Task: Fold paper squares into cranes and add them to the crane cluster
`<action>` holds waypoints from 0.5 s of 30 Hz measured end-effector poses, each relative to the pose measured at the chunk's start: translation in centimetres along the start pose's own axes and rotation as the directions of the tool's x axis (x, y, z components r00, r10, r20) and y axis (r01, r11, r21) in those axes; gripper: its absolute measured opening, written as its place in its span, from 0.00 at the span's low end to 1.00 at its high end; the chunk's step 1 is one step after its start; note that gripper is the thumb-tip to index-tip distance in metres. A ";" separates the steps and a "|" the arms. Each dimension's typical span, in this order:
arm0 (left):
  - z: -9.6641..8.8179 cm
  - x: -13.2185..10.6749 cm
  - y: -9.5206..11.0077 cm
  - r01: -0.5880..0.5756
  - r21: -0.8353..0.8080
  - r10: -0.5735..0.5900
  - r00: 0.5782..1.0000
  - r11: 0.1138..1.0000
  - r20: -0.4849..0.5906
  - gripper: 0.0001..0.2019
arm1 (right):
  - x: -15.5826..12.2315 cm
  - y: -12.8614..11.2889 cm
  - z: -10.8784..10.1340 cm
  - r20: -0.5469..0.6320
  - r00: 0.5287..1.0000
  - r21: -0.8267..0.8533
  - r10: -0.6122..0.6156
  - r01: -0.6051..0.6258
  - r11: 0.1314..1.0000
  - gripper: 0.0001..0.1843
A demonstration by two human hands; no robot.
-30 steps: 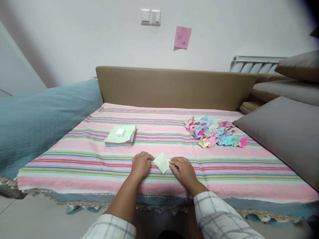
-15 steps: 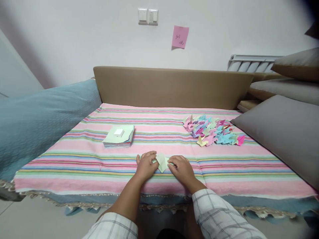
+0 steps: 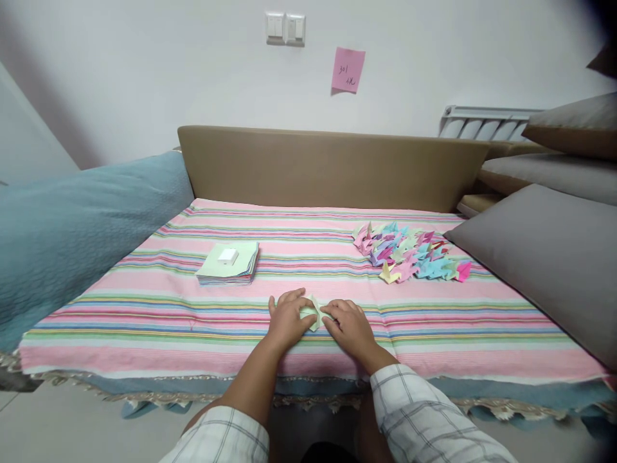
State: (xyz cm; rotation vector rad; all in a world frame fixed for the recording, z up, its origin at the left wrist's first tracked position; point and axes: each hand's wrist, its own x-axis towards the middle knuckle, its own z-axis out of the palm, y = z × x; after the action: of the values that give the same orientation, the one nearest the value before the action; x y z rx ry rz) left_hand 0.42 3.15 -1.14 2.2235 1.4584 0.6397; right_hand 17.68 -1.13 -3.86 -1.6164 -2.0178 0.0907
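Observation:
A pale green sheet of origami paper (image 3: pixel 314 325), folded small, lies on the striped cloth between my hands. My left hand (image 3: pixel 290 319) grips its left side, with the index finger and thumb pressed onto the folds. On the right side, my right hand (image 3: pixel 350 325) pinches the paper with thumb and fingers. Both hands rest low over the cloth, their fingertips close together, and they cover part of the paper's edges.
A stack of square paper (image 3: pixel 226 280) with a small white box (image 3: pixel 228 256) on top stands at the left. Many folded paper cranes (image 3: pixel 409 254) lie in a colourful cluster at the right. Grey cushions (image 3: pixel 544 257) are piled at the right edge; a brown backrest (image 3: pixel 332 168) runs behind.
My left hand has shifted slightly right and its thumb has moved in over the paper's middle. The paper's raised diamond flap now looks narrower. My right hand has hardly moved.

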 end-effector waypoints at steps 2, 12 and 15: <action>-0.1 0.1 0.1 0.003 -0.015 -0.003 1.000 1.000 0.011 0.08 | 0.0 -0.1 0.0 -0.004 1.000 -0.015 -0.010 0.010 1.000 0.13; -0.4 0.7 0.2 -0.036 -0.079 0.041 0.997 0.996 0.062 0.29 | 0.0 -0.2 -0.1 -0.009 1.000 -0.026 -0.018 0.018 0.999 0.12; -0.4 0.7 0.3 -0.035 -0.088 0.041 0.997 0.996 0.069 0.31 | 0.0 -0.2 -0.1 -0.003 1.000 -0.033 -0.014 0.014 0.999 0.11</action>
State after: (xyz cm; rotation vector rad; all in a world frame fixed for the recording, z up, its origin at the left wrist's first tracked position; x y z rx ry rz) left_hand 0.64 3.72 -0.57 2.1893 1.3316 0.6184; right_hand 17.50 -1.26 -3.73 -1.6210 -2.0377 0.0493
